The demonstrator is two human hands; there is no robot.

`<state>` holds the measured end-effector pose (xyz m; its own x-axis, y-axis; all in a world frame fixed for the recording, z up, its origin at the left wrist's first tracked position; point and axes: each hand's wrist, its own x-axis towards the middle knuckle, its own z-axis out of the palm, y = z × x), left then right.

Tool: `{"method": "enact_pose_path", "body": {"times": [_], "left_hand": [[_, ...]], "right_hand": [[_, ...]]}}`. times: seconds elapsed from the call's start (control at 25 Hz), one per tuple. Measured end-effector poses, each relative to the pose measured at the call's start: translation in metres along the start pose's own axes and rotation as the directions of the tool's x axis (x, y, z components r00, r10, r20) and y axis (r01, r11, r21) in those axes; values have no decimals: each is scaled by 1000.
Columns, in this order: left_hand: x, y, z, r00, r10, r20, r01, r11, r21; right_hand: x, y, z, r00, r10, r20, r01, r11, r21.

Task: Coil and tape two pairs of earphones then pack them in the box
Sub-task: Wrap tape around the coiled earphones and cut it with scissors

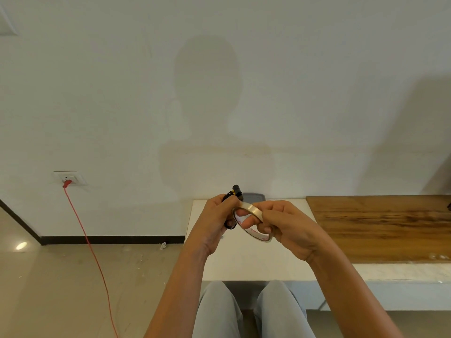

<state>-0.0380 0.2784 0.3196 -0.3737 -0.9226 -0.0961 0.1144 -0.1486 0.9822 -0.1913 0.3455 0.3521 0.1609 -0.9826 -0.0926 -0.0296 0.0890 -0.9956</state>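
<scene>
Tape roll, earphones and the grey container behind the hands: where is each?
tape roll [255,212], head view, on its clear outer band.
earphones [237,190], head view, on the black end sticking up.
grey container [256,196], head view, on its visible rim.

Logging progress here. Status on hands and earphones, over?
Left hand grips coiled black earphones. Right hand holds tape roll close by. Nothing obstructs them.

Bright, even light; soft shadows on wall [207,93]; wide-angle edge bending; slight blur.
</scene>
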Motion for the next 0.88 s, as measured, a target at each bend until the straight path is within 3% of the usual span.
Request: {"method": "enact_pose_path", "body": {"times": [0.12,0.24,0.36,0.52,0.6,0.68,0.88], "left_hand": [[0,-1,1,1000,-12,-16,12,1000,7],[-1,-2,3,999,-28,-20,28,1000,-9],[0,-6,6,998,-38,-53,36,999,-36],[-5,-11,18,955,14,-297,8,997,71],[-11,-11,23,901,44,-433,-22,998,54],[-17,-11,26,880,61,-472,-36,998,61],[-20,-11,33,950,-68,-304,61,998,-31]], "right_hand": [[2,5,0,1000,21,-3,-20,997,73],[2,6,-3,995,65,73,-82,963,256],[5,7,-1,989,144,23,-141,910,389],[11,11,0,982,167,-87,-106,873,476],[12,13,-1,981,130,-147,-50,889,454],[12,15,-1,972,78,-224,15,922,388],[14,25,2,972,-102,-211,124,988,90]]}}
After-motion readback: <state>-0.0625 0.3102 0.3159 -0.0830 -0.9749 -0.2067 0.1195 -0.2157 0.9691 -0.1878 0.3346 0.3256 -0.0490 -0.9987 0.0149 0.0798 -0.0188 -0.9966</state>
